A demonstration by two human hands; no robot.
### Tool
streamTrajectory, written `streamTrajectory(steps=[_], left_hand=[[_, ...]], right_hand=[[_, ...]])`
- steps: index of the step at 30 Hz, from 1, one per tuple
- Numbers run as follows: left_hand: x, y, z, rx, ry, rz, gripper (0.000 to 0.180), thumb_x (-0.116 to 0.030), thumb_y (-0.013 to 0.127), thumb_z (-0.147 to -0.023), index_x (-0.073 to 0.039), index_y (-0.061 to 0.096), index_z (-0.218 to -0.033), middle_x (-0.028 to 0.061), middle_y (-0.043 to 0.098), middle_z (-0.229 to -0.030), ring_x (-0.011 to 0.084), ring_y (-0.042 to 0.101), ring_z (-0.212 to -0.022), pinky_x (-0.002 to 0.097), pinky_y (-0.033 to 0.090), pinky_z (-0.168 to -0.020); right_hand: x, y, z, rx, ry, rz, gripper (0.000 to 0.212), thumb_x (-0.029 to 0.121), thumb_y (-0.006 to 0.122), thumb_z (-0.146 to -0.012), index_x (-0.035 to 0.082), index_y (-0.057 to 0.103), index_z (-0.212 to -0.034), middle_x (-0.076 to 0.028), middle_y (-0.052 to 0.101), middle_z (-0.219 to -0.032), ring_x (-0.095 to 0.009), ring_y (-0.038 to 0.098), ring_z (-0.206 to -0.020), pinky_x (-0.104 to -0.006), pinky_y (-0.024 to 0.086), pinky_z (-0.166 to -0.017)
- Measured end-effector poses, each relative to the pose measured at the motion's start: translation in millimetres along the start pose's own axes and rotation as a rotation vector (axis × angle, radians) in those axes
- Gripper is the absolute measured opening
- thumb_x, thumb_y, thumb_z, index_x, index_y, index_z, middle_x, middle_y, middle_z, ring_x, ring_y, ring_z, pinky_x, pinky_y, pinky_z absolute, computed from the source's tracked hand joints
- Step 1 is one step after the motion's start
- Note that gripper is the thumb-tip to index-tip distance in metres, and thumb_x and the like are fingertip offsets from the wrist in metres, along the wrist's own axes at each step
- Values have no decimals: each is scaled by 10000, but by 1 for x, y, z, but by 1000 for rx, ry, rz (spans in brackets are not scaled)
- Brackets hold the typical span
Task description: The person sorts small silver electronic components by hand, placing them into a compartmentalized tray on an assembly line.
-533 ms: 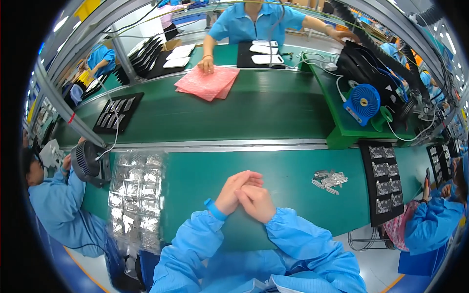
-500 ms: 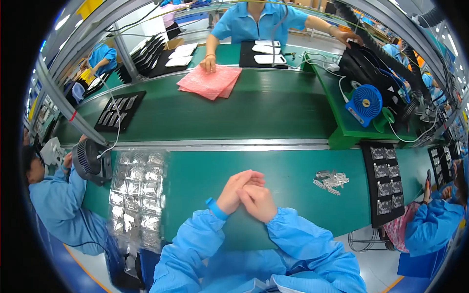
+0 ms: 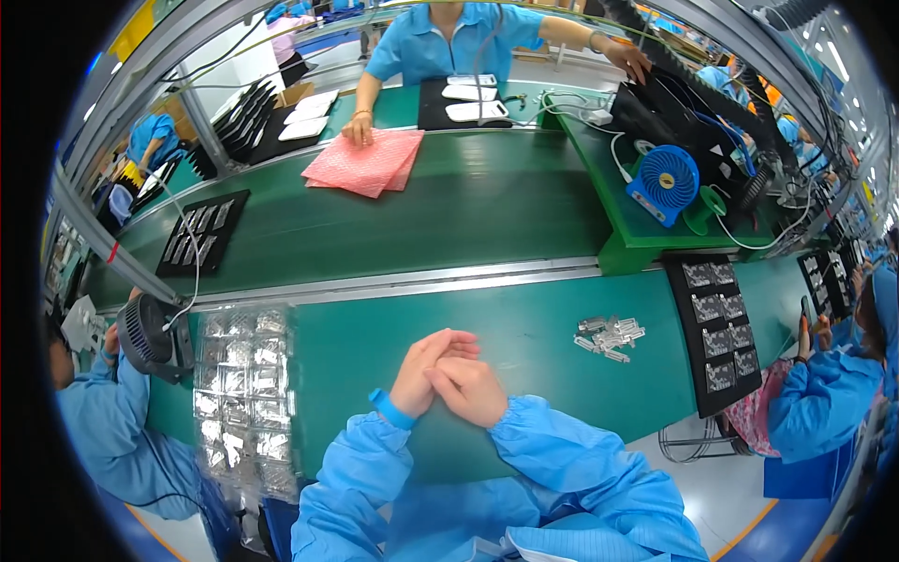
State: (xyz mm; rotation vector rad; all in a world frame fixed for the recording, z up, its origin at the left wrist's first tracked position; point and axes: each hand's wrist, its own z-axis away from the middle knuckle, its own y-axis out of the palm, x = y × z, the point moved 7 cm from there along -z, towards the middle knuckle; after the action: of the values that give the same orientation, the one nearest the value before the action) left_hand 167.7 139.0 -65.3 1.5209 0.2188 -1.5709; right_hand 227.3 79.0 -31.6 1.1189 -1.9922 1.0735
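Note:
My hands rest against each other above the green tabletop (image 3: pixel 534 375), near its front edge. My left hand (image 3: pixel 426 367), with a blue band (image 3: pixel 391 409) at the wrist, has its fingers stretched out to the right and holds nothing visible. Against its palm lies my right hand (image 3: pixel 476 389); most of its fingers are tucked out of sight. To the right is a loose pile of small metal parts (image 3: pixel 611 335), apart from both hands. A clear plastic tray (image 3: pixel 245 393) with many shiny pieces in its pockets lies to the left.
A black tray (image 3: pixel 714 337) of flat metal parts lies at the right. Beyond the metal rail (image 3: pixel 393 288) runs a dark green belt (image 3: pixel 468 206). Across it, a person's hand touches pink bubble bags (image 3: pixel 367 161). A blue fan (image 3: pixel 667 183) stands on a green shelf; a dark fan (image 3: pixel 154 337) stands left.
The whole view has shifted and tilted slightly, so the scene sits further left. My hands keep the same pose against each other. The pile and trays stay in place on the table.

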Motion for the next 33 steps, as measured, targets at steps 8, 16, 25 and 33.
streamTrajectory(steps=[8,16,25,33], left_hand=[[-3,0,-6,5,13,-11,401,-299,434,-1042,48,628,-1092,131,666,-995,190,627,-926,315,514,-865],[-5,-4,-6,11,34,-23,376,-277,432,-1044,39,632,-1088,135,671,-1006,191,630,-952,319,510,-880],[-7,-2,-8,16,31,-24,381,-290,439,-1043,38,629,-1088,126,668,-990,184,627,-937,309,511,-868],[-8,-1,-9,15,33,-40,395,-300,433,-1042,43,622,-1093,130,665,-990,186,625,-935,312,511,-869]], right_hand=[[-2,-1,-5,-8,1,-31,234,196,582,-961,30,597,-797,-145,632,-768,-340,639,-709,-417,505,-617],[-2,1,-8,-3,2,-22,254,206,574,-969,31,585,-785,-144,628,-759,-336,635,-699,-417,497,-607],[-3,0,-9,-5,3,-28,258,202,573,-967,28,572,-776,-150,630,-753,-346,637,-696,-424,493,-604],[-3,-2,-10,-6,14,-38,249,194,570,-965,29,574,-778,-151,635,-754,-348,636,-696,-428,491,-602]])
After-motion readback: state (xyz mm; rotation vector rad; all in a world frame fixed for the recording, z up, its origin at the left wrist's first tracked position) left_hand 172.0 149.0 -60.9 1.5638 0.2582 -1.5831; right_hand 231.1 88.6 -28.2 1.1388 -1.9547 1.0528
